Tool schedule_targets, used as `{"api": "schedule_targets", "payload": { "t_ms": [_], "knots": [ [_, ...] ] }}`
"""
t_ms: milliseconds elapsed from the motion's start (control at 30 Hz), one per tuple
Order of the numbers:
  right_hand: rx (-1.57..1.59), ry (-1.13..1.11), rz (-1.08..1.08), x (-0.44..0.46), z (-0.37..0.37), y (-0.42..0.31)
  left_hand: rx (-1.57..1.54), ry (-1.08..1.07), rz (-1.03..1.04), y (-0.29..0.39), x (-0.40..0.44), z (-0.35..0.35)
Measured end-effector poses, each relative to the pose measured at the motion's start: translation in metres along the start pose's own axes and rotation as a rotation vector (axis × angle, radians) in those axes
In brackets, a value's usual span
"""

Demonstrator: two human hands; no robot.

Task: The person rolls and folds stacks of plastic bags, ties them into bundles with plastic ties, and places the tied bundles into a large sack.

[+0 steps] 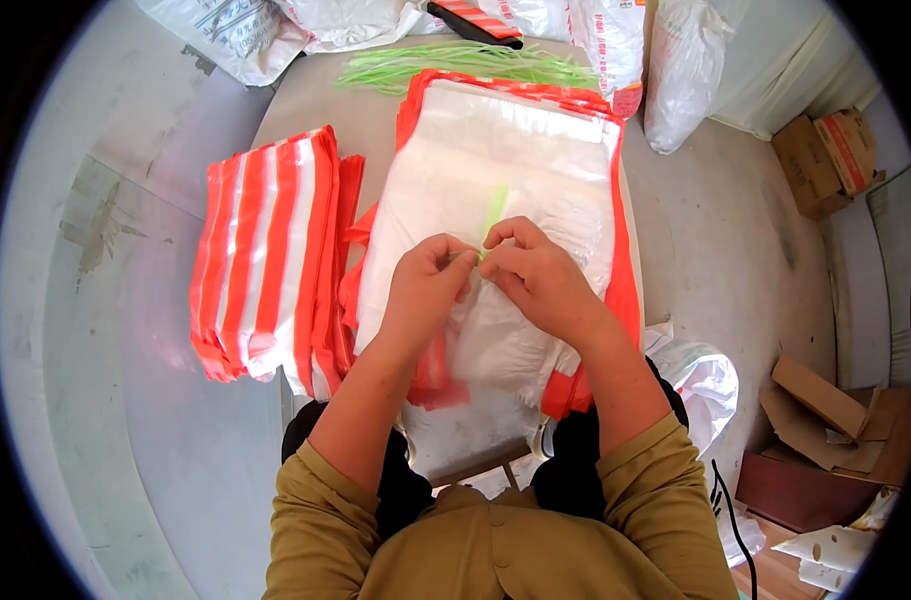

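My left hand (435, 278) and my right hand (537, 272) meet above the middle of a stack of white plastic sheets or bags with red edges (455, 130). Both pinch a thin light green strip (496, 206), whose free part lies flat on the white plastic, pointing away from me. The fingertips nearly touch, so the bit between them is mostly hidden. To the left lies a folded pile of red-and-white striped plastic bags (265, 250).
A bundle of light green strips (465, 66) lies at the table's far edge, beside a black and striped item (475, 22). White plastic sacks (685, 70) stand behind. Cardboard boxes (825, 165) sit at the far right, and an opened carton (825, 415) on the near right.
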State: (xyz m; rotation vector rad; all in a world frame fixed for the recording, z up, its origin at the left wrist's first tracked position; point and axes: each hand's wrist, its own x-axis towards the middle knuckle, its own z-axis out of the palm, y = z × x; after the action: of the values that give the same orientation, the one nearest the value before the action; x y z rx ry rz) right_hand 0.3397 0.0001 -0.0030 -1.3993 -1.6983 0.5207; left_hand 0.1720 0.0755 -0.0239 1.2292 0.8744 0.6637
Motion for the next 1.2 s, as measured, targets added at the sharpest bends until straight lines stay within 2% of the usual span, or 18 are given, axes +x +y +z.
{"api": "schedule_targets", "payload": {
  "t_ms": [267,367,433,467,533,567,600,700,767,833,867,967,1000,1067,1133,1200],
  "knots": [
    [-0.117,-0.237,0.009,-0.007,-0.016,0.007,0.185,0.152,0.028,-0.004,0.008,0.001],
    [-0.191,-0.091,-0.128,-0.01,-0.02,0.004,0.315,0.287,0.214,0.0,0.003,0.009],
    [-0.253,0.126,0.019,-0.015,-0.028,0.006,0.494,0.401,0.41,-0.003,0.0,0.009],
    [-0.281,0.236,0.092,-0.017,-0.032,0.005,0.534,0.338,0.355,-0.001,-0.005,0.007],
    [-0.357,0.315,0.299,-0.018,-0.047,-0.002,0.611,0.205,0.248,0.007,-0.018,0.008],
    [-0.397,0.355,0.405,-0.019,-0.056,-0.005,0.686,0.175,0.286,0.01,-0.024,0.011],
    [-0.406,0.251,0.544,-0.018,-0.063,-0.007,0.758,0.142,0.325,0.011,-0.031,0.016],
    [-0.209,0.262,0.51,-0.026,-0.059,0.0,0.868,0.077,0.389,0.007,-0.042,0.028],
    [-0.326,0.259,0.312,-0.031,-0.05,0.016,0.903,0.049,0.399,0.008,-0.048,0.032],
    [-0.285,0.257,0.243,-0.033,-0.046,0.023,0.803,0.045,0.332,0.006,-0.048,0.033],
    [-0.189,0.257,0.275,-0.031,-0.046,0.02,0.754,0.045,0.298,0.006,-0.047,0.033],
    [0.332,0.282,0.37,-0.019,-0.043,-0.014,0.196,0.048,-0.003,0.01,-0.043,0.032],
    [0.547,0.292,0.4,-0.017,-0.043,-0.027,0.049,0.046,-0.029,0.015,-0.042,0.03],
    [0.642,0.388,0.142,-0.019,-0.043,-0.032,-0.246,0.044,-0.079,0.027,-0.041,0.021],
    [0.514,0.527,0.021,-0.019,-0.044,-0.029,-0.567,-0.007,-0.07,0.028,-0.037,0.012],
    [0.559,0.36,0.277,-0.02,-0.038,-0.006,-0.788,-0.094,-0.052,0.024,-0.033,-0.002]
  ]
}}
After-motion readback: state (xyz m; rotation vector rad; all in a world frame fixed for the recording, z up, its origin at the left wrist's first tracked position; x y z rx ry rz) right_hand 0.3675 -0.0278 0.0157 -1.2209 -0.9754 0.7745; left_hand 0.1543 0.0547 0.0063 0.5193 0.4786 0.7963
